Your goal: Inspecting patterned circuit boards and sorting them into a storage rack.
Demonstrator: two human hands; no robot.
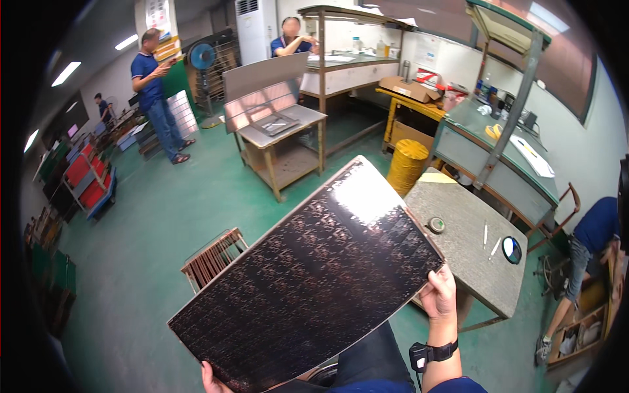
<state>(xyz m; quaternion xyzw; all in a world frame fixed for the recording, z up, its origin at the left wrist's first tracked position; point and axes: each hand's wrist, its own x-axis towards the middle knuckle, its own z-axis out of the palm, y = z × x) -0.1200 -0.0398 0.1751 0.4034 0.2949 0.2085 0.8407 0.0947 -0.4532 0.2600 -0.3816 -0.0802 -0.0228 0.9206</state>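
Observation:
A large rectangular circuit board panel (308,281), black with a repeated copper-coloured pattern, is held tilted in front of me. Light glares off its upper corner. My right hand (440,293) grips its right edge, thumb on the face and the other fingers partly behind it. At the lower left corner, my left hand (213,380) is closed on the edge; its thumb shows and most of its fingers are hidden. Beside the panel's right end stands a grey table (472,262) with a tape roll (435,225), two white pen-like sticks and a round black-rimmed lens (512,249).
A slotted wooden rack (213,255) stands on the floor behind the panel. Farther off are a metal-topped stand (278,131), a yellow drum (407,164) and a green-topped workbench (501,141). One person (156,98) stands at left; another (593,229) bends at right.

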